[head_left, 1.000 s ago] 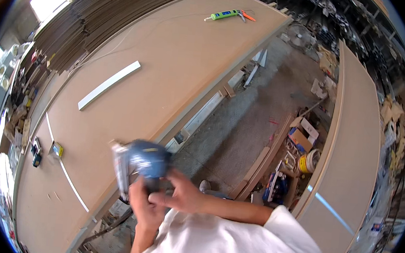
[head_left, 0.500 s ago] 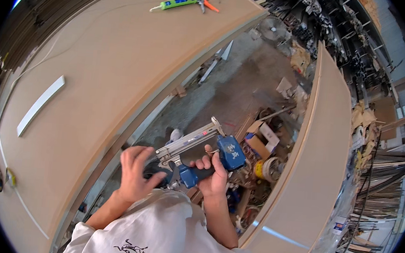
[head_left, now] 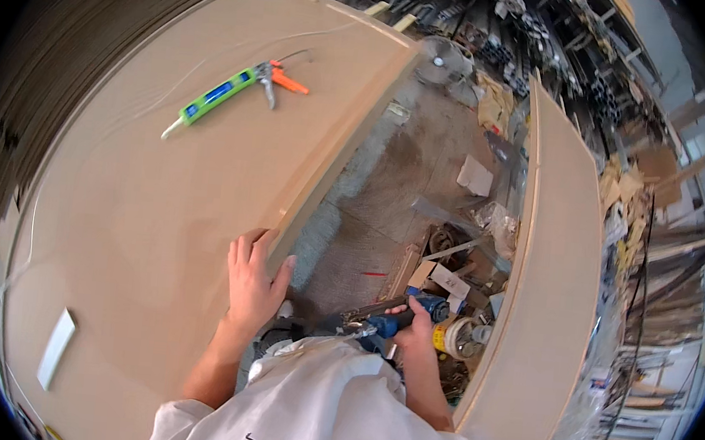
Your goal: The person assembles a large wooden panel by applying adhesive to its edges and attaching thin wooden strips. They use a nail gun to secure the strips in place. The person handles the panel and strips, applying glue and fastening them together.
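My left hand lies on the near right edge of a large tan panel, fingers extended over the top and thumb beside the rim. In my right hand is a blue nail gun, held by its handle low in front of my body, over the gap between the two panels. Its nose end is partly hidden near my shirt. Farther up the panel lies a caulking gun with a green tube and orange handle. A short white strip rests at the panel's near left.
Another long tan panel stands on my right. Between the panels, the floor holds a cardboard box, a white-and-yellow bucket and scraps. A round fan and stacked metal profiles are at the far end. A thin hose runs along the left panel.
My left hand has left the nail gun's side and come onto the panel edge. The nail gun has dropped lower and to the right. My view has shifted along the panel, nearer the caulking gun.
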The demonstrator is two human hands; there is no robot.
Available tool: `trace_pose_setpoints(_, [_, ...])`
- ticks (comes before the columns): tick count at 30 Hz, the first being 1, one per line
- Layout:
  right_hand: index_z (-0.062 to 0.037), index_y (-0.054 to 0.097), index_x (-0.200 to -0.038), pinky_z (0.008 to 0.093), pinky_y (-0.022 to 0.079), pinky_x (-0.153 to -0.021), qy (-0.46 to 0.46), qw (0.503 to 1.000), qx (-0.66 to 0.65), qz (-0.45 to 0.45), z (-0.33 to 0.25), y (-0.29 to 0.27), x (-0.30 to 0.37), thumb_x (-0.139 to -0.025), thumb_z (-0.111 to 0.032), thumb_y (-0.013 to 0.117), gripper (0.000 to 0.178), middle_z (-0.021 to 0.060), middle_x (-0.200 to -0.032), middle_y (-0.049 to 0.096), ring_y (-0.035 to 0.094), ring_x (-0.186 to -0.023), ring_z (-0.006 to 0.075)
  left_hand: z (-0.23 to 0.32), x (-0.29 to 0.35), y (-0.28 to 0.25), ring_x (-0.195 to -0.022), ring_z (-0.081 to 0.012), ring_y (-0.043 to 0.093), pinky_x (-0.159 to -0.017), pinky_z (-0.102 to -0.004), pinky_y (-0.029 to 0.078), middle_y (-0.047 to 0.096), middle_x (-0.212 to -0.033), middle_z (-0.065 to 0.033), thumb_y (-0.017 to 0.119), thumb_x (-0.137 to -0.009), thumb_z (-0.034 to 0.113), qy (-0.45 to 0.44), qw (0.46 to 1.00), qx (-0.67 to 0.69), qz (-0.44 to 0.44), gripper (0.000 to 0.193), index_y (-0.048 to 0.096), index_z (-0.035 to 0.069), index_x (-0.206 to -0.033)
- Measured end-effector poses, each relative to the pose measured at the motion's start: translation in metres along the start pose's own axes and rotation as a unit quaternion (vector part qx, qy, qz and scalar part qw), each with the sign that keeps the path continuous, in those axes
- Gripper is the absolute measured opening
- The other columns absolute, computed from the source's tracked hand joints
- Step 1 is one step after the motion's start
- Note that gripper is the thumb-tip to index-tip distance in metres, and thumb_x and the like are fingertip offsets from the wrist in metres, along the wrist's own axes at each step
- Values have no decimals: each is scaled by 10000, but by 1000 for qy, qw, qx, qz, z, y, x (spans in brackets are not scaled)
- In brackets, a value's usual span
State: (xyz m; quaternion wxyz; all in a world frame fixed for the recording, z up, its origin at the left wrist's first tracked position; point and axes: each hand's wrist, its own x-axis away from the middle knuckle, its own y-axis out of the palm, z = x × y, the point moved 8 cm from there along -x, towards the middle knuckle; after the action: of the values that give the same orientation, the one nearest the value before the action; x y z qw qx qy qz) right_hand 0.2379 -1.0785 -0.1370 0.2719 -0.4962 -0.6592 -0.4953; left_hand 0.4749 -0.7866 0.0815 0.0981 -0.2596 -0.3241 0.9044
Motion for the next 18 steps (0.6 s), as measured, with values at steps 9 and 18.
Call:
trace_pose_setpoints(9, [-81, 535, -867, 460, 556, -744, -3, 998, -11, -69, -120, 135, -142, -983, -203, 604, 182, 43, -687, 533, 575, -650, 227, -4, -239, 202, -1168, -388, 547, -1004, -498, 446, 591, -1259, -190, 727, -917, 222, 51, 996, -71, -33, 471, 605, -9, -1308])
trace_pose_setpoints(18, [-18, 622, -1070, 391, 499, -690, 2, 970, 73, -230, -324, 400, -281, -946, -187, 647, 210, -12, -650, 494, 510, -605, 164, -56, -469, 389, -1051, -410, 614, -929, -495, 491, 681, -1049, -196, 588, -1027, 324, -36, 987, -156, -1, 372, 704, -13, -1136])
